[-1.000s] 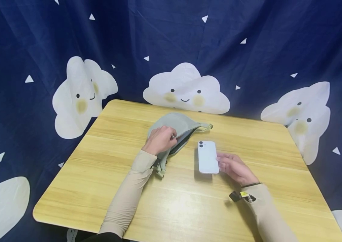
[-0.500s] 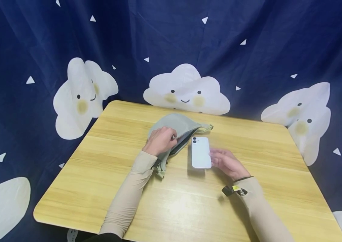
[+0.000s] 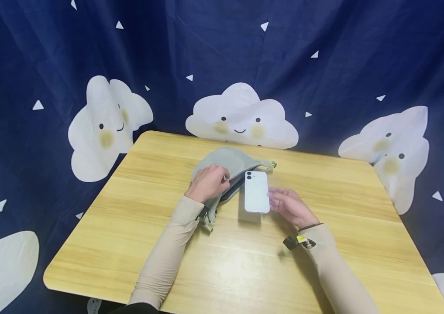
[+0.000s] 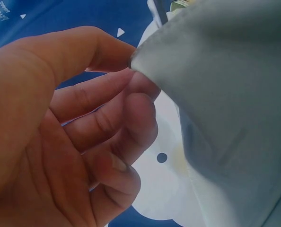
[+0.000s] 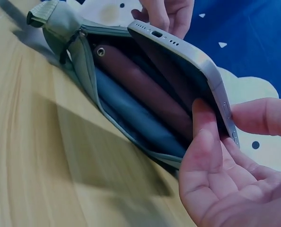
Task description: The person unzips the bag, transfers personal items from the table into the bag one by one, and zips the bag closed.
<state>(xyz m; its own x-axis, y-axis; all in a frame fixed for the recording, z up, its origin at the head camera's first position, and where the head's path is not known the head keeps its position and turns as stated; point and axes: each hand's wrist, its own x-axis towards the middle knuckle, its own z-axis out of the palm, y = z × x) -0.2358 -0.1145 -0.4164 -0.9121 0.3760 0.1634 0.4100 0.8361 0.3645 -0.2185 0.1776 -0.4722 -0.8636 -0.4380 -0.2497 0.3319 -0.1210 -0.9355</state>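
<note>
A grey-green waist bag (image 3: 223,159) lies on the wooden table, its zipped mouth facing right. My left hand (image 3: 208,181) pinches the bag's upper edge between thumb and fingertip; in the left wrist view the fabric (image 4: 230,94) is drawn to a point there. In my right hand (image 3: 290,207) is a white phone (image 3: 257,192), pinched by its side edge, camera side up. Its lower end with the charging port shows in the right wrist view, where the phone (image 5: 204,66) overlaps the gaping mouth. Inside lies a reddish-brown item (image 5: 140,85) with a metal eyelet, beside dark blue fabric (image 5: 131,113).
The light wooden table (image 3: 214,270) has rounded corners. Behind it hangs a navy curtain (image 3: 222,39) with smiling clouds and small white triangles. A strap end with a buckle (image 3: 272,165) sticks out at the bag's far right; another strap (image 3: 208,224) hangs toward the near side.
My right hand has moved the phone left and away from me, up to the bag's mouth. My left hand stays in place, pinching the bag's edge.
</note>
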